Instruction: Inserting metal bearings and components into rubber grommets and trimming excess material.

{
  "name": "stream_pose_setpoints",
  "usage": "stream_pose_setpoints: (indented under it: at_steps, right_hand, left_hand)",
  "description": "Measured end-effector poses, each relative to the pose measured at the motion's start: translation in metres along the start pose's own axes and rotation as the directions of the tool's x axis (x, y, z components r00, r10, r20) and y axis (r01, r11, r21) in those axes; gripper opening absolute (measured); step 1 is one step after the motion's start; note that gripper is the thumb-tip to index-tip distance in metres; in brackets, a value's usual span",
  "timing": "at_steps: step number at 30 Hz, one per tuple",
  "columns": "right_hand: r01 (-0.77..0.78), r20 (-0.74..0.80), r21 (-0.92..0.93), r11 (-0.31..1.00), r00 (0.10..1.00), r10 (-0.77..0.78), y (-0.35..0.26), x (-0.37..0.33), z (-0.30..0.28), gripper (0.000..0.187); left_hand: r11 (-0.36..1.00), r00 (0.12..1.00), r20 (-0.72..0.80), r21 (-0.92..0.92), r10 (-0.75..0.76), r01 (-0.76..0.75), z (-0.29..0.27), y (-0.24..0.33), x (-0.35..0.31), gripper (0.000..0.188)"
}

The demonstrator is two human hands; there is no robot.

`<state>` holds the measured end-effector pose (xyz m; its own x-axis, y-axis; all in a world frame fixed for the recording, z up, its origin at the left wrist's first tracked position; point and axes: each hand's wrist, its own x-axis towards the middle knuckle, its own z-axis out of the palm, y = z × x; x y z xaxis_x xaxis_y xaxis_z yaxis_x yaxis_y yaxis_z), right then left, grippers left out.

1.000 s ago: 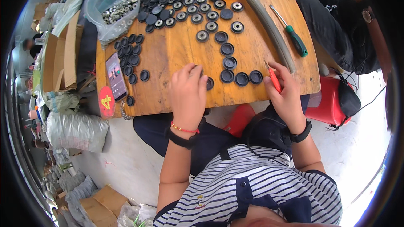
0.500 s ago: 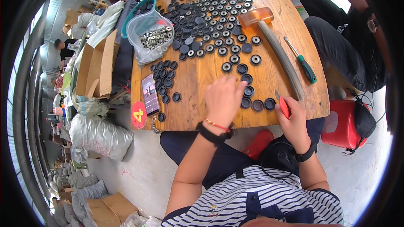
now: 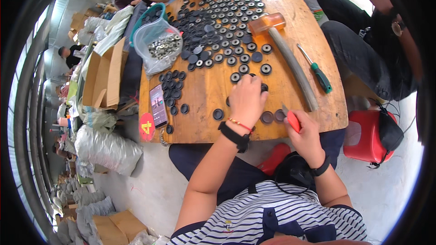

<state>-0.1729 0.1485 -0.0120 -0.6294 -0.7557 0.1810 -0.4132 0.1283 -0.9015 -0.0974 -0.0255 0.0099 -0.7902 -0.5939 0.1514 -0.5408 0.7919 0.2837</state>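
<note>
my left hand [image 3: 245, 97] lies palm down on the wooden tabletop [image 3: 209, 90], fingers curled over a small black disc [image 3: 263, 87] near the middle of the board; i cannot tell whether the fingers pinch it or only cover it. my right hand [image 3: 305, 131] sits at the near edge of the tabletop, closed around a red-handled tool [image 3: 292, 119] whose short grey tip points up and away from me. just beside that tip lie two more black discs [image 3: 271, 117], close to the edge and between my two hands. another single disc [image 3: 218, 114] lies to the left of my left wrist, which wears a black watch band [image 3: 235, 136] and a thin red bracelet.

farther up the board a big spread of black round parts [image 3: 218, 22] covers the far half, many with pale centres. a mallet with an orange head [image 3: 266, 23] and a long grey handle lies diagonally on the right side, and a green-handled screwdriver [image 3: 317, 71] lies just right of it. on the left sits a clear plastic bag of metal rings [image 3: 160, 47], a cluster of dark discs below it, and a phone [image 3: 158, 105] near the left edge. a red stool [image 3: 365, 134] stands on the floor to my right, next to another person's dark trouser leg [image 3: 359, 50].
</note>
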Motion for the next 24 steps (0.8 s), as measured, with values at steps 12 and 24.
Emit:
stream_pose_setpoints:
  at_steps: [12,24]
  right_hand:
    - [-0.004,0.341,0.203,0.979,0.938,-0.067,-0.019,-0.015,-0.005,0.022]
    - [-0.574,0.458,0.682,0.452,0.818,0.348,-0.029,-0.043,0.014,0.014]
  left_hand:
    - [0.471,0.95,0.271,-0.825,-0.155,0.312,-0.017,0.02,-0.121,0.021]
    - [0.214,0.962,0.153,-0.956,-0.226,0.202,-0.002,0.027,-0.153,0.021]
